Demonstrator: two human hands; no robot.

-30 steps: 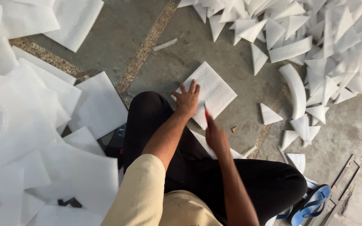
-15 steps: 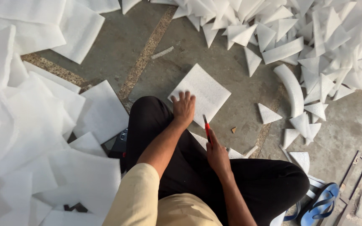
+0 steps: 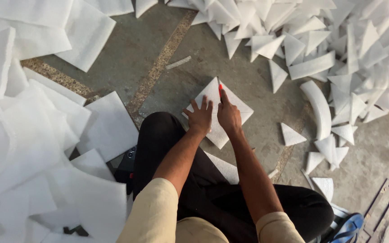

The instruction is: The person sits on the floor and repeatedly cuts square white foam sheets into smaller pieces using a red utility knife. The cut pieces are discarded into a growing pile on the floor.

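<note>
A white square foam sheet (image 3: pixel 241 110) lies corner-on on the grey floor just past my knee. My left hand (image 3: pixel 200 118) presses flat on its near left part, fingers spread. My right hand (image 3: pixel 228 116) is shut on a red-handled cutter (image 3: pixel 219 89), whose blade tip rests near the sheet's far corner. Both forearms reach forward over my black trousers.
A heap of white foam triangles (image 3: pixel 338 49) covers the floor at the upper right. Stacked white square sheets (image 3: pixel 37 126) fill the left side. A curved foam strip (image 3: pixel 318 108) lies to the right. A blue sandal (image 3: pixel 347 227) sits at the lower right. A dark object (image 3: pixel 127 162) is by my left knee.
My right hand has moved forward with the cutter from the sheet's near edge to its far corner. My left hand stays pressed on the sheet.
</note>
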